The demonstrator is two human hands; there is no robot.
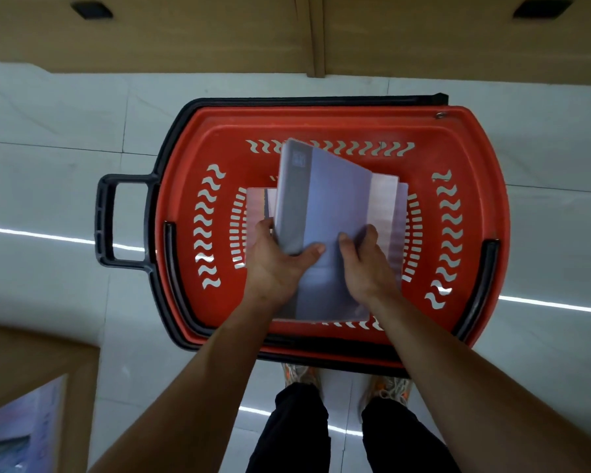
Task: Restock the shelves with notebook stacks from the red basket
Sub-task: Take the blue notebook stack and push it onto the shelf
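Observation:
A red basket [464, 148] with black handles sits on the pale tiled floor in front of my feet. Inside it lies a stack of blue-grey notebooks [321, 196] in clear wrap. My left hand [275, 264] grips the top notebooks at their left near edge, thumb on the cover. My right hand [367, 264] holds the same stack from the right, fingers curled over it. The top notebooks are tilted up and skewed over pinkish ones [388, 213] lying flat beneath.
Wooden shelf fronts [219, 32] run across the far side of the floor. A wooden shelf corner [31, 356] with blue-pink covers on it sits at the lower left. My shoes [299, 375] stand right behind the basket.

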